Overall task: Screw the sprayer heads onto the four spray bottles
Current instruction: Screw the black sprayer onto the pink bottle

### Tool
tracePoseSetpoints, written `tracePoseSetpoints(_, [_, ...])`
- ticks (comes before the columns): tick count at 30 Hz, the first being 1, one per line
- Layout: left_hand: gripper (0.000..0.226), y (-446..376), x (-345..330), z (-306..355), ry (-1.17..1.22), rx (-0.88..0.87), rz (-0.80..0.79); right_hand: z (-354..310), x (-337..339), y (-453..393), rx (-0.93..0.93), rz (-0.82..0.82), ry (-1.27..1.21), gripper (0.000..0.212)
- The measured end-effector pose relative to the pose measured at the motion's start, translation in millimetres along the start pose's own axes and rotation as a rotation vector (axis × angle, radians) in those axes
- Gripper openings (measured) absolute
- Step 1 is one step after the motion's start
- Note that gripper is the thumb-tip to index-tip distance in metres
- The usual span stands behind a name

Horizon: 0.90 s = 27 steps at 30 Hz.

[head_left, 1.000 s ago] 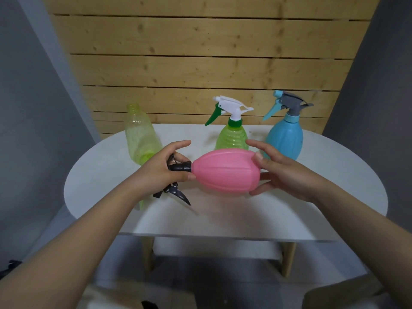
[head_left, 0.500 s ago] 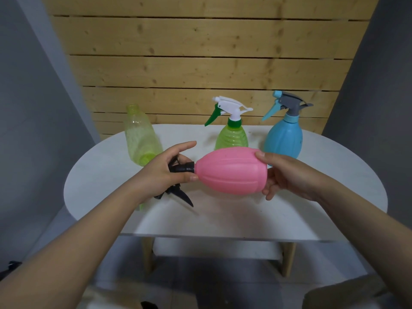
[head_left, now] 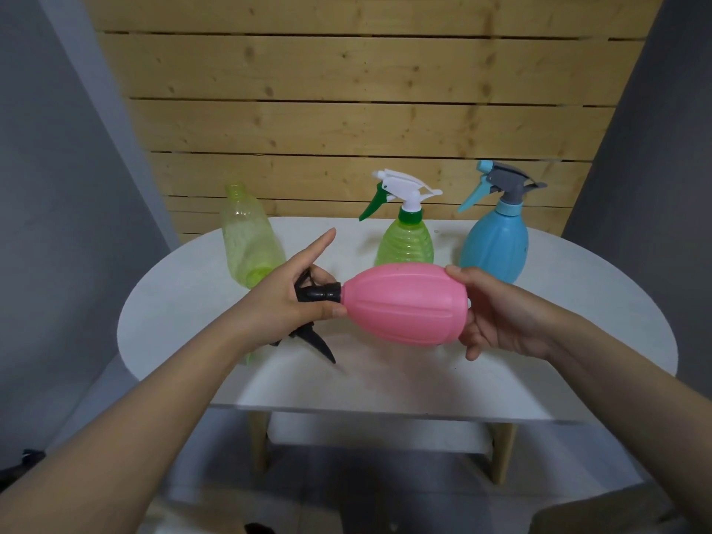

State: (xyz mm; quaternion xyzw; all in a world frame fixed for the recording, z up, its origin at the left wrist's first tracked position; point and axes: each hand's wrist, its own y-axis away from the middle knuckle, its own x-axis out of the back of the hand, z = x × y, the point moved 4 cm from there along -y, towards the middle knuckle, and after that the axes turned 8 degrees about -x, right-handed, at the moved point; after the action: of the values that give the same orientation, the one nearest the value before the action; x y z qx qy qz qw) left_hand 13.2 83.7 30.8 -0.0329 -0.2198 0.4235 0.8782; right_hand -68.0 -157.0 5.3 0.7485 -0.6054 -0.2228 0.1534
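Pink bottle [head_left: 404, 304] gripped sideways by right hand [head_left: 497, 317]; left hand [head_left: 285, 302] fingers pinch black sprayer head [head_left: 318, 294].

1. The left forearm comes in from 7 o'clock; the left hand [head_left: 287, 302] is curled, thumb pinched toward 3 o'clock, index finger sticking out straight toward 1 o'clock.
2. The right forearm comes in from 4 o'clock; the right hand [head_left: 497, 317] is cupped (palm toward 9 o'clock), its fingers [head_left: 472, 350] wrapped in a grip.
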Motion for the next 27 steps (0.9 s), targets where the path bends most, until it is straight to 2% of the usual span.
tracePoseSetpoints(2, [0.083,-2,6,4,0.136,0.059,0.053,-2,0,-1,0.018,-0.007,-0.058,0.059])
tracePoseSetpoints(4, [0.070,-4,11,5,0.446,0.140,0.136,-7,-2,-3,0.059,-0.015,-0.129,0.065])
tracePoseSetpoints(7, [0.049,-7,15,12,0.815,0.128,0.177,-12,-8,-6,0.120,-0.021,-0.245,0.068])
tracePoseSetpoints(9, [0.050,-7,16,12,0.915,0.136,0.205,-12,-16,-9,0.156,-0.028,-0.320,0.068])
tracePoseSetpoints(10, [0.060,-6,14,12,0.920,0.156,0.203,-12,-22,-11,0.182,-0.036,-0.346,0.069])
tracePoseSetpoints(12, [0.073,-6,7,10,0.805,0.193,0.153,-14,-34,-15,0.241,-0.050,-0.352,0.070])
tracePoseSetpoints(15, [0.061,-5,-3,10,0.527,0.186,0.116,-16,-53,-20,0.298,-0.020,-0.302,0.064])
tracePoseSetpoints(21, [0.084,-8,-3,5,0.390,0.241,0.255,-10,-74,-33,0.263,-0.025,-0.248,0.070])
tracePoseSetpoints(23, [0.083,-12,4,-2,0.323,0.283,0.308,-11,-72,-36,0.214,0.029,-0.238,0.069])
tracePoseSetpoints(27, [0.086,-23,20,-20,0.030,0.293,0.389,-8,-60,-40,0.139,0.201,-0.258,0.050])
